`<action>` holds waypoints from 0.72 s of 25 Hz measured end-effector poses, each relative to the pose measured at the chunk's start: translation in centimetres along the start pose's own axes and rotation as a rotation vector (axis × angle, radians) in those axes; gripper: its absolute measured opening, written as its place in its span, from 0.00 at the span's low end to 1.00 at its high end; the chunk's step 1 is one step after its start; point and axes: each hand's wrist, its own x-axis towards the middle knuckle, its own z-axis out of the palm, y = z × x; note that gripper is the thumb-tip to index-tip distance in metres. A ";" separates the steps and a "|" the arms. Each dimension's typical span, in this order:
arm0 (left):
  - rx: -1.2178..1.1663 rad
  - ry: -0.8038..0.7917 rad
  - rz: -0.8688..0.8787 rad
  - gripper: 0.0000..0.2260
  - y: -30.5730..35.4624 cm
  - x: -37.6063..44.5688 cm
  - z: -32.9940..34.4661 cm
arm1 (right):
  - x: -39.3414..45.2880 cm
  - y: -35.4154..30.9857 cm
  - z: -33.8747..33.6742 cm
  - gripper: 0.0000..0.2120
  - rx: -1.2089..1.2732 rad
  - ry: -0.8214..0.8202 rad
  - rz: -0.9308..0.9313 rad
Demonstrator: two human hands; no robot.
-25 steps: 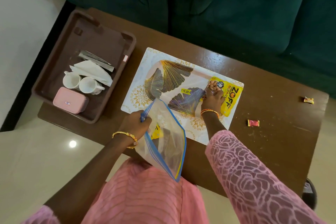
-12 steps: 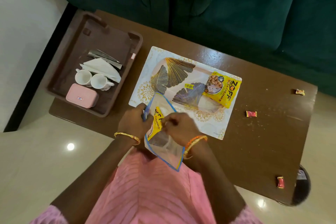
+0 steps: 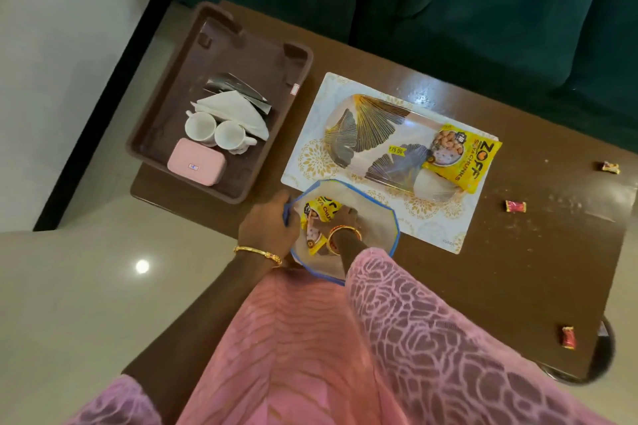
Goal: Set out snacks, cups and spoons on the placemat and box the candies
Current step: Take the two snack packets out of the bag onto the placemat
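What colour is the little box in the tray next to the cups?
Pink. The little box shows best in the head view, near the front of the brown tray.

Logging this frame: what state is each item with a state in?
Clear blue-edged zip bag: open.
Left hand: holding the bag's rim.
Right hand: inside the bag, on a yellow snack packet.
Second yellow snack packet: lying on the leaf-patterned tray.
Two white cups: upright in the brown tray.
Pink box: closed.
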 end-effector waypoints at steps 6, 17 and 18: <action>-0.056 -0.013 -0.002 0.06 -2.3 0.4 -0.9 | -0.3 -1.4 0.4 0.34 0.098 -0.163 -0.073; 0.055 -0.092 -0.072 0.13 -2.6 1.1 -0.8 | -14.8 -3.9 -2.3 0.16 -0.099 0.159 -0.267; 0.031 -0.111 -0.085 0.12 -2.7 1.4 -0.9 | -16.6 -3.6 -2.9 0.16 -0.093 0.209 -0.315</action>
